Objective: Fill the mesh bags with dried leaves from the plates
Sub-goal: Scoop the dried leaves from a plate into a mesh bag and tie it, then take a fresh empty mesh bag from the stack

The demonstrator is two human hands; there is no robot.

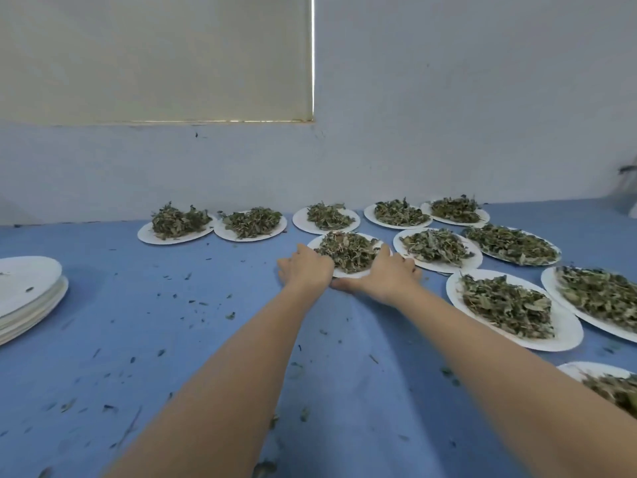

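Stretching across the whole lower view lay a blue surface, its cloth sprinkled with small leaf crumbs, and behind it stood a pale wall with a closed blind at the upper left. A stack of bare white plates sat at the left edge. White plates heaped with dried leaves were spread over the far and right parts of the surface, several of them touching or overlapping at the rims; five stood in a back row near the wall. Both bare arms reached forward to one filled plate in the second row, just in front of the back row's middle plate. The left hand held its left rim and the right hand its right rim, with the fingers curled round the edges and the thumbs lying on top beside the leaves. No mesh bag could be made out among these things.
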